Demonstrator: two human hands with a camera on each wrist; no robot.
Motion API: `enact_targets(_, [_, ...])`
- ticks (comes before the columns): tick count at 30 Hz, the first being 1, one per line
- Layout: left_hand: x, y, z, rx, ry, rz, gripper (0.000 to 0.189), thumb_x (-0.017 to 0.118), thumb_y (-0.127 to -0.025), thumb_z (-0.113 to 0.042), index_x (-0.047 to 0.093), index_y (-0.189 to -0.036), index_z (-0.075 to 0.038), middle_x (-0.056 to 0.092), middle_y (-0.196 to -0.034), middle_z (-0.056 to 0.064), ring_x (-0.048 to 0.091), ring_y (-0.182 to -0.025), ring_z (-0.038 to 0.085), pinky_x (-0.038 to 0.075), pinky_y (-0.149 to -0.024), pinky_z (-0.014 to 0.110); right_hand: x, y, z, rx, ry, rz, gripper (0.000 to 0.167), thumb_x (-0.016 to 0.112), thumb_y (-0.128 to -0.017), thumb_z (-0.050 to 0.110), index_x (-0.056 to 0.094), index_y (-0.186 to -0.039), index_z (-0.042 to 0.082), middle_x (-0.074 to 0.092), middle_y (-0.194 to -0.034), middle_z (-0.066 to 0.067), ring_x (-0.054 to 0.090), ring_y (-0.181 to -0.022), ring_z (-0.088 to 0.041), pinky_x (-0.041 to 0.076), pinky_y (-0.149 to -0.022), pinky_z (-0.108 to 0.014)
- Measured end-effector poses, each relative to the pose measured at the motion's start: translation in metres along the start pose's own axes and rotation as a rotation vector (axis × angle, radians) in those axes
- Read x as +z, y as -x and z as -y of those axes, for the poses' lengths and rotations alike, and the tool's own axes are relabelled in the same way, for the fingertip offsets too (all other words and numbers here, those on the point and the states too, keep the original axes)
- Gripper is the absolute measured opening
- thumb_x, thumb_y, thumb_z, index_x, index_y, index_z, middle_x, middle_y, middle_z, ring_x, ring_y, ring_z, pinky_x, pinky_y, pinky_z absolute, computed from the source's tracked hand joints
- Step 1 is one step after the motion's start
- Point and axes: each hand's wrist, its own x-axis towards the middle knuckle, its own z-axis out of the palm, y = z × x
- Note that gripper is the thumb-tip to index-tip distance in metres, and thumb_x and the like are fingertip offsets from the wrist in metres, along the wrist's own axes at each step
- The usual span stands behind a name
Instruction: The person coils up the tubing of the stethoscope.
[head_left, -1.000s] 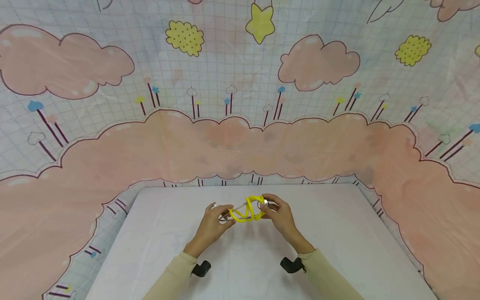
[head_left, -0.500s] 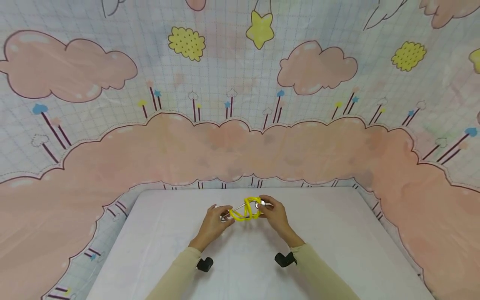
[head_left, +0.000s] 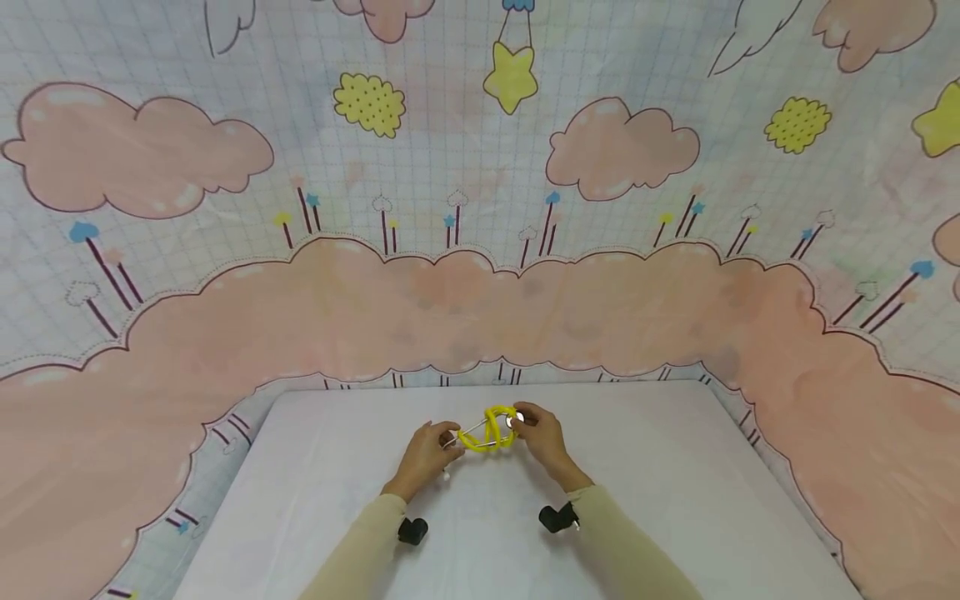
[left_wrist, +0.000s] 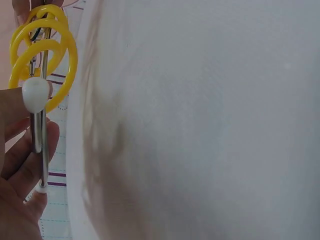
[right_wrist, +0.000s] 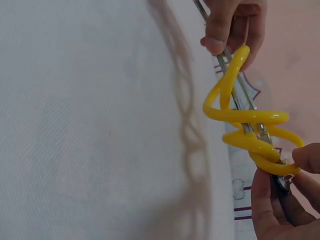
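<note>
Both hands hold a stethoscope above the table. Its yellow tubing (right_wrist: 250, 116) is wound in loops around the metal ear tubes (left_wrist: 36, 135). My left hand (head_left: 424, 460) grips the ear-tube end, thumb and fingers about the metal. One white ear tip (left_wrist: 36, 95) shows close up in the left wrist view, with a second lower down. At the other end my right hand (head_left: 543, 439) pinches the stethoscope by the tubing and the round silver chest piece (head_left: 514, 420). Fingers hide part of the chest piece in the right wrist view.
A white-covered table (head_left: 660, 483) lies under the hands, and their shadows fall on it. Behind and beside it hangs a curtain (head_left: 480, 317) printed with clouds and stars. A black wrist-camera mount (head_left: 557, 518) sits by each sleeve cuff.
The head view has tilted slightly upward. My right hand has come a little to the left, nearer my left hand. A white ear tip now shows below the left hand. Both grips stay.
</note>
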Motion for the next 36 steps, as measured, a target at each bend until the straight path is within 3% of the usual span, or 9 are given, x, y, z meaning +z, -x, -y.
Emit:
enact_targets(4, [0.003, -0.003, 0.006, -0.072, -0.011, 0.044, 0.034, 0.081, -0.08, -0.014, 0.069, -0.112, -0.006, 0.067, -0.085, 0.003, 0.057, -0.076, 0.013, 0.046, -0.097, 0.046, 0.005, -0.007, -0.007, 0.046, 0.007, 0.0, 0.034, 0.066, -0.093, 0.013, 0.065, -0.125, 0.004, 0.066, -0.117, -0.016, 0.064, -0.1, -0.021, 0.058, -0.076, -0.028])
enact_targets(8, [0.005, -0.005, 0.011, -0.113, -0.001, 0.071, 0.034, 0.079, -0.082, -0.014, 0.069, -0.114, -0.006, 0.068, -0.092, 0.006, 0.06, -0.084, 0.017, 0.051, -0.084, 0.042, 0.009, -0.013, -0.014, 0.079, 0.031, -0.007, 0.034, 0.066, -0.093, 0.015, 0.065, -0.125, 0.004, 0.066, -0.119, -0.015, 0.063, -0.099, -0.021, 0.058, -0.075, -0.028])
enact_targets(18, [0.004, -0.01, 0.016, -0.158, 0.022, 0.081, 0.04, 0.076, -0.085, -0.021, 0.067, -0.121, -0.006, 0.068, -0.12, 0.011, 0.06, -0.117, 0.03, 0.045, -0.104, 0.05, 0.011, -0.019, -0.019, 0.142, 0.022, -0.017, 0.032, 0.065, -0.095, 0.019, 0.066, -0.124, 0.006, 0.065, -0.122, -0.014, 0.063, -0.099, -0.019, 0.057, -0.077, -0.028])
enact_targets(22, [0.005, -0.01, 0.017, -0.148, 0.029, 0.062, 0.038, 0.074, -0.088, -0.025, 0.067, -0.122, -0.008, 0.067, -0.123, 0.012, 0.061, -0.118, 0.031, 0.045, -0.104, 0.051, 0.01, -0.018, -0.02, 0.148, 0.054, -0.025, 0.033, 0.065, -0.095, 0.021, 0.066, -0.125, 0.007, 0.065, -0.123, -0.014, 0.062, -0.103, -0.021, 0.056, -0.079, -0.029])
enact_targets(31, [-0.001, -0.014, 0.013, -0.043, 0.03, -0.023, 0.04, 0.071, -0.089, -0.021, 0.064, -0.127, -0.008, 0.065, -0.126, 0.014, 0.061, -0.117, 0.033, 0.047, -0.101, 0.051, 0.002, -0.016, -0.022, 0.147, 0.046, -0.025, 0.037, 0.064, -0.094, 0.026, 0.063, -0.128, 0.01, 0.065, -0.125, -0.012, 0.063, -0.102, -0.02, 0.055, -0.08, -0.03])
enact_targets(36, [-0.008, -0.01, 0.005, -0.004, 0.011, -0.062, 0.039, 0.071, -0.089, -0.021, 0.065, -0.125, -0.006, 0.065, -0.126, 0.014, 0.062, -0.115, 0.033, 0.047, -0.1, 0.05, -0.006, -0.01, -0.018, 0.082, 0.097, -0.039, 0.039, 0.063, -0.095, 0.026, 0.062, -0.129, 0.008, 0.064, -0.127, -0.012, 0.064, -0.108, -0.025, 0.055, -0.085, -0.036])
